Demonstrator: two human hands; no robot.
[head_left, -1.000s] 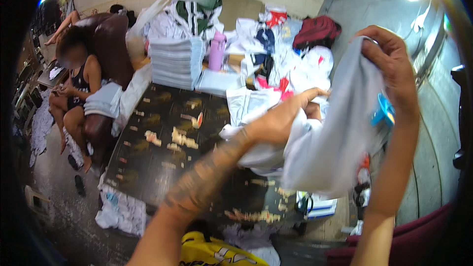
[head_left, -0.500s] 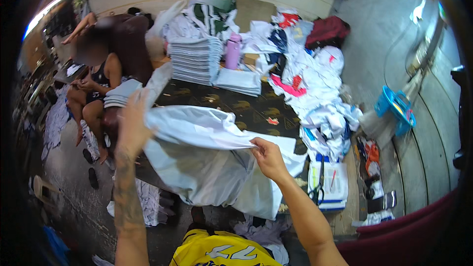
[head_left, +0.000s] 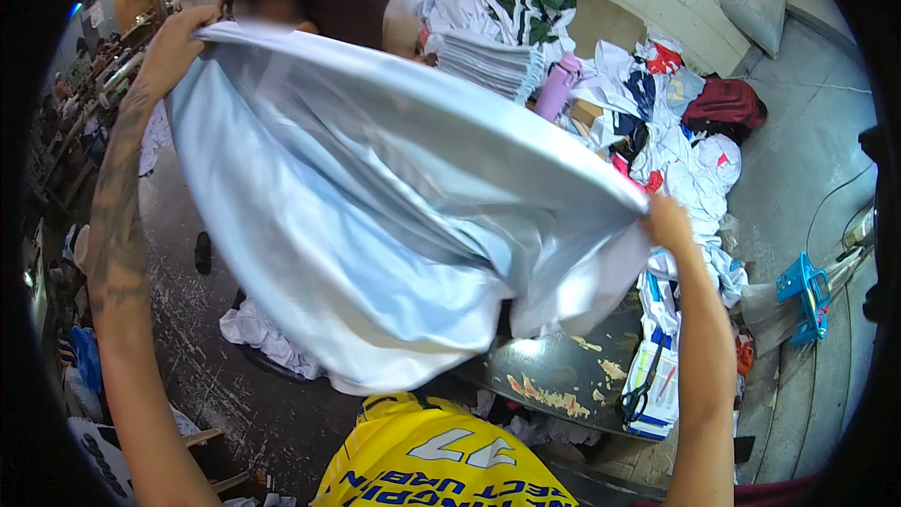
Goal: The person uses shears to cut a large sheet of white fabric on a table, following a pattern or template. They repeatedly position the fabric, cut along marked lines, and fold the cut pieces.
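A large sheet of shiny, pale blue-white fabric (head_left: pixel 375 197) is stretched wide in the air between my arms. Its upper left corner is pinched in my left hand (head_left: pixel 181 49), raised at the upper left. At the other end, my right hand (head_left: pixel 668 227) grips the upper right corner, a little lower and slightly blurred. The fabric sags in folds between the two grips, and its lower edge hangs free above the floor and the dark table (head_left: pixel 540 366). Much of the tabletop is hidden behind it.
Behind the fabric are a stack of folded pale cloths (head_left: pixel 488 64), a purple bottle (head_left: pixel 559 86) and heaped white garments (head_left: pixel 690 169). Black scissors (head_left: pixel 640 394) lie on papers at the table's right. A blue plastic basket (head_left: pixel 803 296) hangs farther right. Another person (head_left: pixel 272 0) sits at the upper left.
The fabric has gone from lying partly on the table to being lifted and spread. My left hand has moved up and left, now holding a corner; my right hand has moved right and up.
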